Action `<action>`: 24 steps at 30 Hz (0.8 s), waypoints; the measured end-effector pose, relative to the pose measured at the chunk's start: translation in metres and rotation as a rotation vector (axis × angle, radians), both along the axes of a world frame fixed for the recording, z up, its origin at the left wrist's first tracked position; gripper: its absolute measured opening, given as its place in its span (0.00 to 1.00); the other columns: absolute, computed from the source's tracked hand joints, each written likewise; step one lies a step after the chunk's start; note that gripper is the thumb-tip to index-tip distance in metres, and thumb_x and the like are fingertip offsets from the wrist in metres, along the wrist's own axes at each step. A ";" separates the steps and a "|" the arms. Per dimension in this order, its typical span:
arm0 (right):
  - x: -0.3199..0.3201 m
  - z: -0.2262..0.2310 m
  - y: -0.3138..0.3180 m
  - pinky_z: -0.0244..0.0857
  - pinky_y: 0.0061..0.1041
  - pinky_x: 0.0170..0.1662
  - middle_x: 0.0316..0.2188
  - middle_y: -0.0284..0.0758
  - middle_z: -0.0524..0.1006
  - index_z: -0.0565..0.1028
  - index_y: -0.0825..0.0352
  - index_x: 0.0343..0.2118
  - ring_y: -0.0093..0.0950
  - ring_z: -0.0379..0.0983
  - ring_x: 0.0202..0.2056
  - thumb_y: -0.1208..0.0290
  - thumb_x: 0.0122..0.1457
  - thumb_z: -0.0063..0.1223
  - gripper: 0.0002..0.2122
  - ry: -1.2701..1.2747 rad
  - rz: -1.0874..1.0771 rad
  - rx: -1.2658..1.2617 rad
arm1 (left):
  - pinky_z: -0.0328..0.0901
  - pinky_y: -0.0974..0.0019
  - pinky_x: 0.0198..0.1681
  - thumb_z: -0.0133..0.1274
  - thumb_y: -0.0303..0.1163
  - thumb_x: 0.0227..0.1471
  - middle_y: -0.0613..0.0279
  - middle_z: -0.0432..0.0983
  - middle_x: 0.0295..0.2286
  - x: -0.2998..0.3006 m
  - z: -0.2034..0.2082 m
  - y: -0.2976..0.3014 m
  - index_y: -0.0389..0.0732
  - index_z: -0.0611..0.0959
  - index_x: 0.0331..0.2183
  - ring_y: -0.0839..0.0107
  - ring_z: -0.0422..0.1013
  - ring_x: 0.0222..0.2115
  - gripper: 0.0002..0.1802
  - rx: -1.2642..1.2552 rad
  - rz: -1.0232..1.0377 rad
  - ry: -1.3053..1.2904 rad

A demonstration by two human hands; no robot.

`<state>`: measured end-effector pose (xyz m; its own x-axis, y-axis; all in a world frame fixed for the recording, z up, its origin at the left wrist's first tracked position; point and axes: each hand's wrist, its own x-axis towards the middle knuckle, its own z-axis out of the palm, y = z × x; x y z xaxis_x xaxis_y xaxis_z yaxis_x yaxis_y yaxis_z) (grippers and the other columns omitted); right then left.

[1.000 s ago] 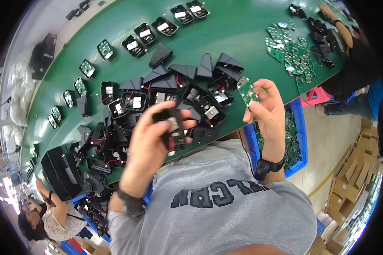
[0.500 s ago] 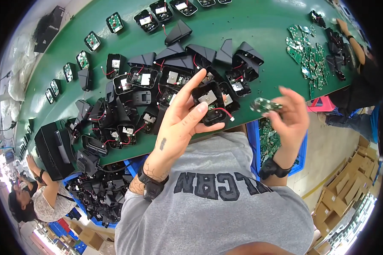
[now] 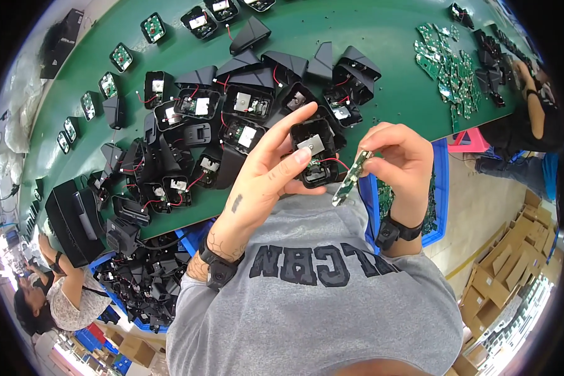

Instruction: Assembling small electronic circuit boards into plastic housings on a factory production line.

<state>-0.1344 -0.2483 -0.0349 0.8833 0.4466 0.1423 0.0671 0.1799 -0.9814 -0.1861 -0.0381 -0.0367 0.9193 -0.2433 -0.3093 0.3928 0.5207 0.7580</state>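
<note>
My left hand (image 3: 271,164) is closed round a black plastic housing (image 3: 306,180), its thumb pressed on a silvery metal block (image 3: 309,145) inside the open shell. A red wire (image 3: 336,161) runs out of the housing toward the right. Between the thumb and fingers of my right hand (image 3: 400,160) is a green circuit board (image 3: 352,178), seen nearly edge-on and tilted. The board's upper end lies close to the red wire; whether they touch I cannot tell. The wire's end is hidden near the board and the right fingertips.
Many open black housings (image 3: 196,103) with red wires crowd the green table (image 3: 382,37) beyond my hands. Loose circuit boards (image 3: 448,72) are heaped at the far right. Blue bins (image 3: 442,188) of parts stand below the table edge. Another person's arm (image 3: 532,103) reaches in at right; someone sits at lower left.
My right hand has moved left, bringing the circuit board next to the housing and turning it nearly edge-on. My left hand still holds the housing. The view has shifted slightly.
</note>
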 end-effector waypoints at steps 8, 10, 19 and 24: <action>0.004 -0.003 -0.001 0.71 0.18 0.33 0.32 0.37 0.76 0.75 0.75 0.38 0.23 0.75 0.31 0.85 0.51 0.57 0.10 0.157 -0.033 0.107 | 0.75 0.60 0.40 0.50 0.34 0.57 0.56 0.66 0.50 -0.002 0.000 0.000 0.47 0.60 0.61 0.68 0.68 0.47 0.32 -0.051 -0.053 0.023; 0.006 -0.008 -0.003 0.72 0.19 0.32 0.32 0.37 0.76 0.74 0.75 0.38 0.23 0.75 0.31 0.85 0.51 0.56 0.10 0.121 -0.003 0.099 | 0.75 0.61 0.40 0.50 0.34 0.57 0.56 0.66 0.49 -0.001 0.000 0.000 0.47 0.60 0.61 0.68 0.68 0.47 0.32 -0.047 -0.056 0.036; 0.005 -0.015 -0.004 0.73 0.20 0.33 0.32 0.37 0.76 0.74 0.74 0.38 0.23 0.75 0.32 0.84 0.52 0.56 0.10 0.167 0.007 0.200 | 0.75 0.61 0.40 0.51 0.35 0.57 0.57 0.66 0.49 -0.002 -0.001 -0.002 0.48 0.60 0.61 0.68 0.68 0.47 0.32 -0.045 -0.083 0.052; 0.002 -0.013 0.002 0.68 0.18 0.27 0.30 0.38 0.74 0.73 0.72 0.36 0.23 0.73 0.27 0.79 0.51 0.58 0.10 0.171 -0.014 0.065 | 0.75 0.61 0.41 0.50 0.35 0.58 0.56 0.65 0.50 -0.004 -0.002 -0.004 0.48 0.59 0.61 0.68 0.68 0.47 0.32 -0.053 -0.095 0.028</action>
<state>-0.1320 -0.2467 -0.0483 0.9032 0.4288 0.0175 -0.0969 0.2434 -0.9651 -0.1902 -0.0419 -0.0386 0.8827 -0.3455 -0.3186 0.4627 0.5194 0.7184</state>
